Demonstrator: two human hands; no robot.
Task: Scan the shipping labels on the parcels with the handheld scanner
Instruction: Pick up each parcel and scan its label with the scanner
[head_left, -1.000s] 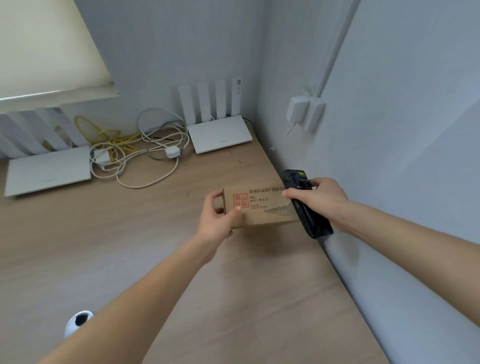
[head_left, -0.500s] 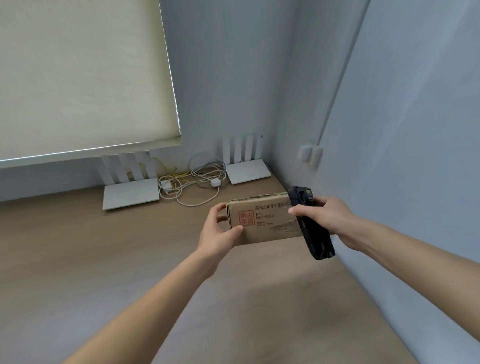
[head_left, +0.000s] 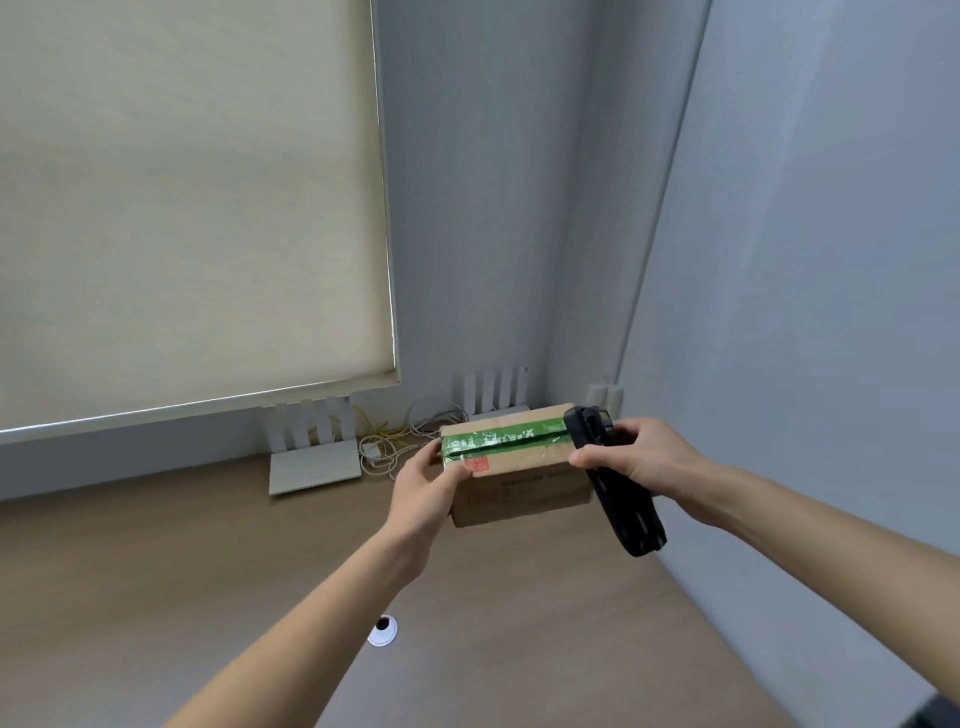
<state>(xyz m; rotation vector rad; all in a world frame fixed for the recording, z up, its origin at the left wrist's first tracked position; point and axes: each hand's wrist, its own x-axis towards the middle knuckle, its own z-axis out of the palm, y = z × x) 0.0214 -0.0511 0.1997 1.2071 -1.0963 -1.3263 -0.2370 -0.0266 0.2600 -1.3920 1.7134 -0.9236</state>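
Note:
A small brown cardboard parcel (head_left: 519, 488) is held up above the wooden desk, its top sealed with green printed tape and a red stamp near the left corner. My left hand (head_left: 423, 491) grips the parcel's left end, thumb on top. My right hand (head_left: 636, 457) grips a black handheld scanner (head_left: 615, 483) against the parcel's right end; the scanner slants down to the right. No white shipping label shows on the faces turned toward me.
The wooden desk (head_left: 156, 571) fills the corner. Two white routers (head_left: 314, 465) (head_left: 496, 395) with upright antennas and a tangle of white and yellow cables (head_left: 395, 441) sit at the back. A small white round camera (head_left: 383, 630) lies below my left arm. Walls close in right.
The parcel has tipped toward me, so its green-taped top now shows instead of the printed side. Both hands stayed on it while the view rose toward the window blind.

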